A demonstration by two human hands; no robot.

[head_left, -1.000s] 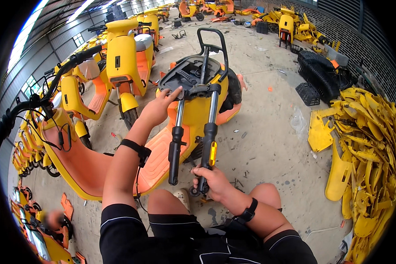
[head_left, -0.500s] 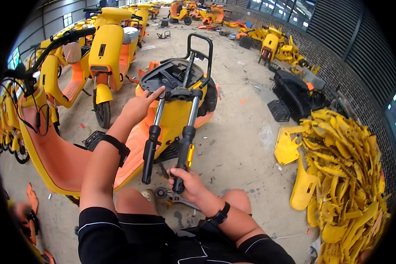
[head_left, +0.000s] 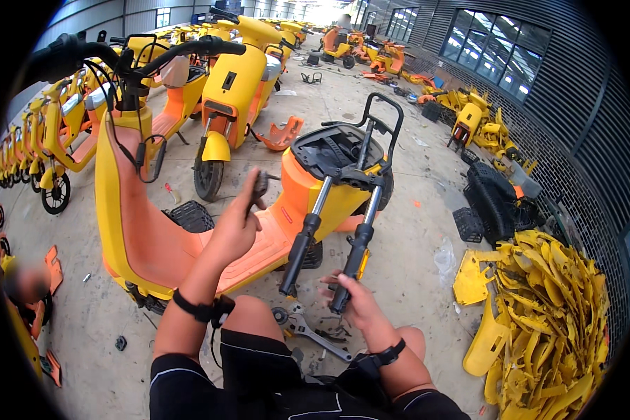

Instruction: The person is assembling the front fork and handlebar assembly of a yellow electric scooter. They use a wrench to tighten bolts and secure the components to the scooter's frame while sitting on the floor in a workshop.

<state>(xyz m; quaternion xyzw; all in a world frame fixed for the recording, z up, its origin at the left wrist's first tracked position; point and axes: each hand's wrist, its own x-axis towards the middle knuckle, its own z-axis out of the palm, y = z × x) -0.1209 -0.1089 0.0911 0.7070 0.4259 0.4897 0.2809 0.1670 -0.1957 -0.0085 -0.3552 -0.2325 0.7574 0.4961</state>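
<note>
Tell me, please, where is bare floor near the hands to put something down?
One patch of floor lies between the right hand and the yellow panels. Another, with a few loose bits, lies between the scooter and the orange piece at far left. The floor between the knees is crowded: a wrench and scraps lie there.

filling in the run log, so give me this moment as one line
left hand: holding small dark part; right hand: at lower end of fork; fork: resting on scooter; adjustable wrench: on floor
</note>
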